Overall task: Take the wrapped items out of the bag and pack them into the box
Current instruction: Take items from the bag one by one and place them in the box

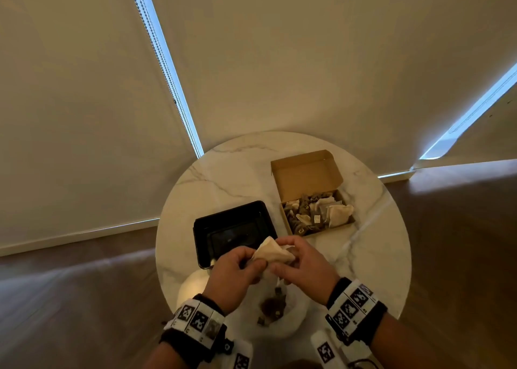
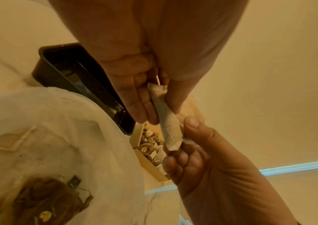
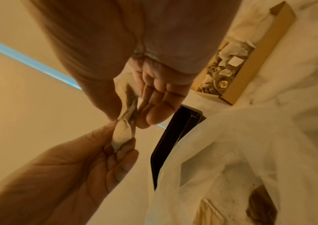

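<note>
A cream paper-wrapped item (image 1: 272, 252) hangs in the air above the bag, held from both ends. My left hand (image 1: 251, 262) pinches its left end between thumb and fingers. My right hand (image 1: 282, 265) pinches the right end. In the left wrist view the wrapped item (image 2: 168, 121) runs lengthwise from my left hand (image 2: 161, 114) down to the right hand (image 2: 185, 141). The translucent white bag (image 1: 291, 321) lies under my hands with brown wrapped pieces inside. The open cardboard box (image 1: 307, 173) sits at the back right, holding several wrapped items.
A black plastic tray (image 1: 232, 226) lies on the round marble table (image 1: 223, 178), left of the box and just beyond my hands. The table edge curves close to my wrists. Wooden floor and drawn blinds surround the table.
</note>
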